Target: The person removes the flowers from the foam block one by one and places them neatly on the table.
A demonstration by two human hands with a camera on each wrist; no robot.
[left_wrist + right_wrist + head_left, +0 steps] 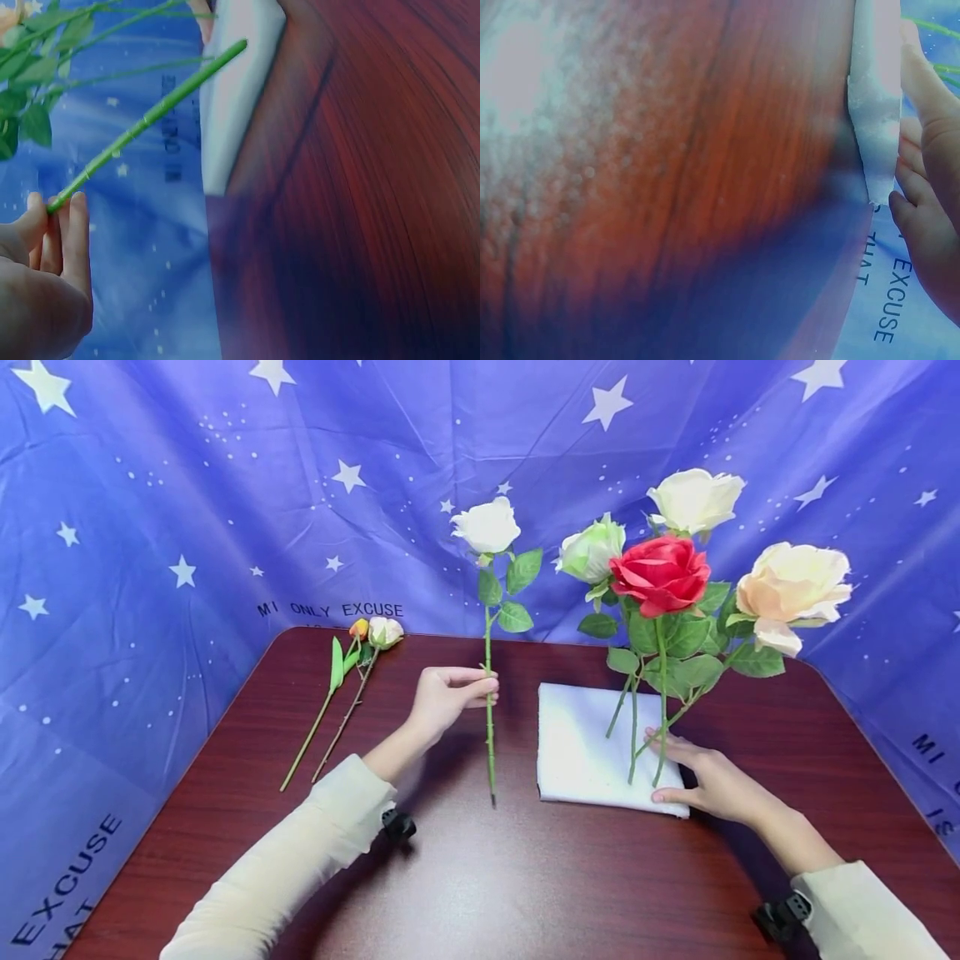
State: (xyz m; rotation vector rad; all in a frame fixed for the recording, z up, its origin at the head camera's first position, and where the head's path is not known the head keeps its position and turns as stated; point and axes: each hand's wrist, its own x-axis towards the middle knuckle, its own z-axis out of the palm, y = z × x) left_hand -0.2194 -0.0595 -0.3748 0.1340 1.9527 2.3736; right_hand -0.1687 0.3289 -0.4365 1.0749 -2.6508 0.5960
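Note:
In the head view my left hand (450, 697) pinches the green stem of a white rose (487, 525) between thumb and fingertips. The rose stands upright, its dark stem tip low over the table, left of a white foam block (577, 743). The left wrist view shows the bare stem (154, 114) slanting out of the pinch. My right hand (716, 781) rests at the block's right edge, fingers spread and mostly straight. Above the block stand a red rose (660, 575), a cream rose (696, 500), a peach rose (795, 589) and a greenish-white rose (592, 550), their stems set in it.
On the left of the dark wooden table (480, 885) lie an orange tulip (358, 628) and a pale rose (386, 632), side by side. A blue curtain (420, 443) with stars hangs behind and beside the table.

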